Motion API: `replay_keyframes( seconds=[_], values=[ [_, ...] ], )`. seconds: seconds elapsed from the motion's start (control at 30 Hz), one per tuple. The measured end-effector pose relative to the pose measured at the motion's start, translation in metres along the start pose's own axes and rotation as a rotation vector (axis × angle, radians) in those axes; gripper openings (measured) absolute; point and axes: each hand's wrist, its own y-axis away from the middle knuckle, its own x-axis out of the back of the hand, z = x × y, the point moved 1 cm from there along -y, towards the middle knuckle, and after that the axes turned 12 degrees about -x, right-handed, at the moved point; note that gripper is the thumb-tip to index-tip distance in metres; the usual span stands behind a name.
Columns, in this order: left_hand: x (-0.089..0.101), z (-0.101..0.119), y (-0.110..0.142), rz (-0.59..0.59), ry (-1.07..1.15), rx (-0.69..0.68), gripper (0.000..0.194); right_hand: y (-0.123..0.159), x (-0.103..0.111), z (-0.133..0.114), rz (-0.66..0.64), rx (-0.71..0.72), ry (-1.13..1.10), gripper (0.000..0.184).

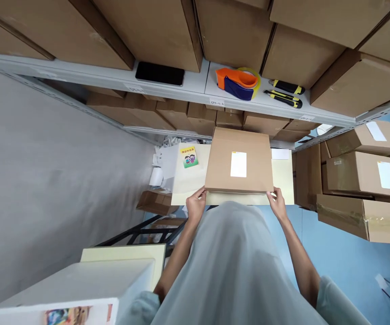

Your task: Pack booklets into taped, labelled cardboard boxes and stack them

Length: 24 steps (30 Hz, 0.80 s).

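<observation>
A flat brown cardboard box (220, 169) lies on a pale yellow tabletop (285, 183) in front of me, with a white label (238, 164) on its top face. My left hand (197, 205) pinches its near left corner, thumb and fingers closed. At the near right corner, my right hand (277, 204) holds the box between thumb and fingertips. The fingertips below the edge are partly hidden. Left of the box lies a small yellow and green booklet (190, 157). A white paper (280, 154) is at the right of the tabletop.
Above the table runs a grey shelf (195, 85) with large cartons, a black phone (160, 73), an orange and blue tape dispenser (237, 82) and utility knives (285, 98). Stacked cartons (344, 171) stand at the right. A grey wall (62, 171) bounds the left, near a white cabinet (80, 282).
</observation>
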Motion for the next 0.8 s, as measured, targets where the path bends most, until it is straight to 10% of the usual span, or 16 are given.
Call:
replay_keyframes(
  seconds=[0.2,0.5,0.8],
  values=[
    [0.004,-0.019,-0.028,-0.152,0.044,0.042,0.035,-0.03,0.01,0.021,-0.077,-0.155,0.116,0.079],
    [-0.019,0.052,-0.128,-0.114,0.188,0.016,0.056,-0.122,-0.008,-0.05,-0.109,-0.225,-0.136,0.079],
    [-0.01,0.086,-0.104,-0.102,0.347,-0.036,0.098,-0.078,0.007,-0.066,-0.012,-0.137,-0.258,0.088]
  ],
)
